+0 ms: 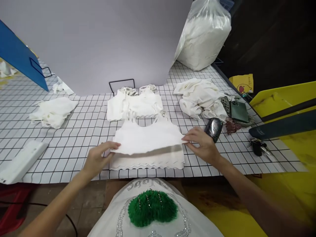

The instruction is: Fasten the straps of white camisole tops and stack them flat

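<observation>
A white strappy crop top [148,136] is stretched flat between my hands, its lower edge lifted off the garments beneath. My left hand [98,156] pinches its lower left corner between thumb and fingers. At the opposite corner, my right hand [201,144] grips the fabric the same way. Under it lies a stack of similar white tops [148,162] with wavy hems, near the table's front edge. Just behind, more folded white tops [138,103] with thin straps lie flat on the grid-patterned cloth.
Crumpled white garments [201,97] lie right, and another white pile [55,110] lies left. A black glossy object [214,129] rests near my right hand, with keys [258,146] farther right. A white panel [111,42] stands behind; a stuffed plastic bag [206,36] sits back right.
</observation>
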Demonstrator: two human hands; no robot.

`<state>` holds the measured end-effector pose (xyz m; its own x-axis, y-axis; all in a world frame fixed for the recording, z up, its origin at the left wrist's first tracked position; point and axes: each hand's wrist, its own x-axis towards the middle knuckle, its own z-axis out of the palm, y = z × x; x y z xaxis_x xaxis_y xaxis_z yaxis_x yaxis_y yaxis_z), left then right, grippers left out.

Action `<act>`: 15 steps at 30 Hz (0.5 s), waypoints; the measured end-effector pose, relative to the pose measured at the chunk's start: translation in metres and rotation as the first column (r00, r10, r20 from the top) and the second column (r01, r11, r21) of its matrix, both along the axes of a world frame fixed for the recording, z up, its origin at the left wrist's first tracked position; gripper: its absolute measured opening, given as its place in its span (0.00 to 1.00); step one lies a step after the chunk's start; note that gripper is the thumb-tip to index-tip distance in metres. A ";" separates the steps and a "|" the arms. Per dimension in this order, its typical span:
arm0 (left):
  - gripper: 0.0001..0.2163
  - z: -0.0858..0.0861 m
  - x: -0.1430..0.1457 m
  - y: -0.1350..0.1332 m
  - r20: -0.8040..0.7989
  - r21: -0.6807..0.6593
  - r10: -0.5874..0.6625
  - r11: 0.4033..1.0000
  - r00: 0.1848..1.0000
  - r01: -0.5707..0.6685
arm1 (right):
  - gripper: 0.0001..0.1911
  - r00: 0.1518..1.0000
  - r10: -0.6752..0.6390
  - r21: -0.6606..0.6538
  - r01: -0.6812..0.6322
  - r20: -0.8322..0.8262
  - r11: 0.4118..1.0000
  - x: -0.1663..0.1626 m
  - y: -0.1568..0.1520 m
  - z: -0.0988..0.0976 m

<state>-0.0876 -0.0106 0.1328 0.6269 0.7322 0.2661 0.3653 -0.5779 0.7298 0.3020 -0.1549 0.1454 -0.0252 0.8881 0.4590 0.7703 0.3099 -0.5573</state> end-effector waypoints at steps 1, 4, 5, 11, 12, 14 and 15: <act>0.05 -0.007 -0.003 -0.008 -0.007 0.030 -0.029 0.999 1.000 0.029 | 0.10 1.000 0.013 -0.004 -0.013 -0.001 1.000 -0.003 -0.007 -0.008; 0.08 -0.022 -0.008 -0.021 -0.015 0.122 -0.081 0.989 0.997 0.082 | 0.13 0.999 0.052 -0.018 -0.052 0.013 0.998 -0.006 -0.022 -0.025; 0.08 -0.024 -0.009 -0.023 -0.027 0.148 -0.093 0.984 0.995 0.096 | 0.13 0.997 0.073 -0.042 -0.071 0.035 0.997 -0.007 -0.026 -0.027; 0.17 -0.027 -0.012 -0.030 -0.249 0.293 -0.059 0.947 0.967 0.133 | 0.28 0.931 0.195 -0.228 -0.127 0.309 0.965 -0.026 -0.043 -0.027; 0.20 -0.029 -0.012 -0.031 -0.273 0.317 -0.050 0.938 0.961 0.139 | 0.35 0.910 0.217 -0.259 -0.127 0.354 0.958 -0.032 -0.046 -0.029; 0.23 -0.031 -0.012 -0.030 -0.293 0.335 -0.058 0.929 0.954 0.159 | 0.41 0.875 0.234 -0.305 -0.106 0.424 0.947 -0.040 -0.051 -0.035; 0.22 -0.032 -0.012 -0.029 -0.283 0.330 -0.062 0.931 0.957 0.158 | 0.41 0.866 0.224 -0.308 -0.087 0.448 0.948 -0.042 -0.054 -0.039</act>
